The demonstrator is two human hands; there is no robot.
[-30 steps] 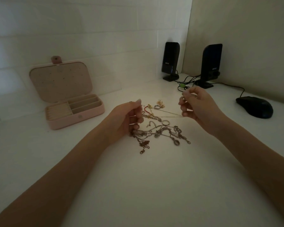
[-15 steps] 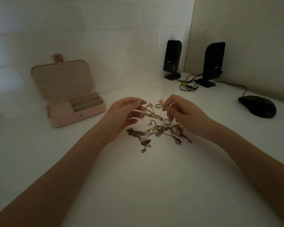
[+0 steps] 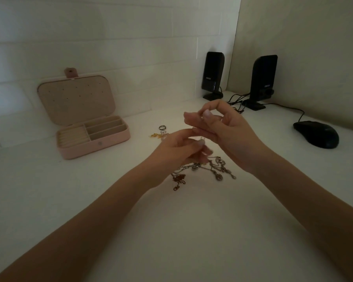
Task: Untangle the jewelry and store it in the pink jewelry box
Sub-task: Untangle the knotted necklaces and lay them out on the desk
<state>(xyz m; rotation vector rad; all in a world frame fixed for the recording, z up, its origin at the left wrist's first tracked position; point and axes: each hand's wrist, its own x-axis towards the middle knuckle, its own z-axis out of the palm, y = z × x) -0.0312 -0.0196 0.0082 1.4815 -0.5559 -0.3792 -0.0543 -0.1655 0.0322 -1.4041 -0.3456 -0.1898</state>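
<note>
Head view: both hands meet above the tangled jewelry [image 3: 200, 169] on the white desk [image 3: 171, 231]. The right hand [image 3: 222, 131] pinches thumb to fingertips on something too fine to make out; the left hand [image 3: 177, 147] curls close beneath, its hold blurred, so I cannot tell. Looks like untangling is underway. The pink jewelry box [image 3: 94, 137] sits open, well apart to the left, its visible compartments bare. Next: free one piece and carry it over.
</note>
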